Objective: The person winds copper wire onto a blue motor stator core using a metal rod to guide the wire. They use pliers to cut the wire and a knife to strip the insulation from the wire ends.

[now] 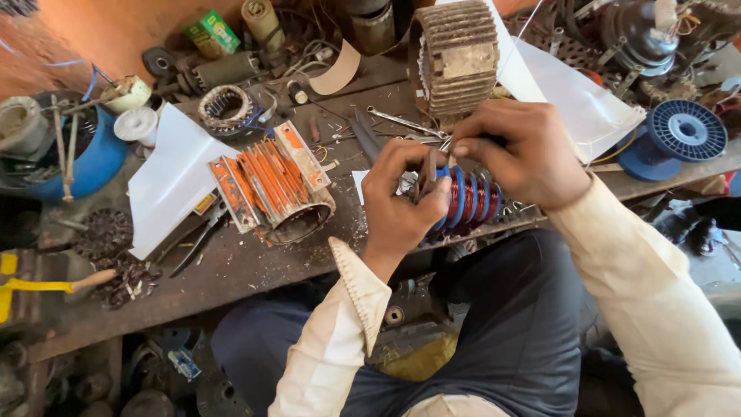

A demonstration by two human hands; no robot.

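Observation:
My left hand (397, 197) grips one end of a blue ribbed winding former (467, 198) wound with reddish copper wire, held just above the front edge of a worn wooden bench (255, 266). My right hand (519, 150) is closed over the top of the former, pinching something thin and dark at it. Both arms wear cream sleeves. Dark trousers show below.
An orange finned motor housing (274, 185) lies left of my hands beside white paper (170, 177) and pliers (197, 239). A grey finned motor (457, 58), a wrench (405, 123), a wound stator (225, 108), a blue spool (683, 131) and a blue bucket (89, 162) ring the bench.

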